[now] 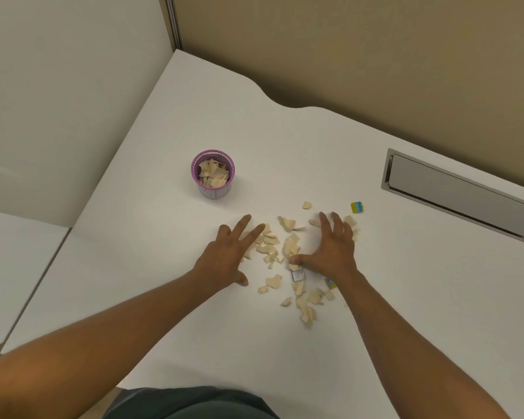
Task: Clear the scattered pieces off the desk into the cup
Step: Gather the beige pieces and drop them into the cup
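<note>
Both hands flat, fingers spread, holding nothing: left hand [224, 255] and right hand [330, 249] bracket the beige torn scraps [291, 246] mid-desk to rake them together. Purple round cup [213, 173], part-filled, stands toward the far-left corner.

Right hand [330, 249] hides some pieces [288, 249]; both elbows are cut off

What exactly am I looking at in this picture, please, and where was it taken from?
This is one picture from a camera worn on a person's head, looking down at their own bare arms; no machine is involved. On the white desk stands a purple cup, already partly filled with beige broken pieces. More scattered beige pieces lie between the hands. The left hand and right hand are spread open over the pile, holding nothing visible. A small yellow-and-blue block lies further right, near a grey hatch.
</note>
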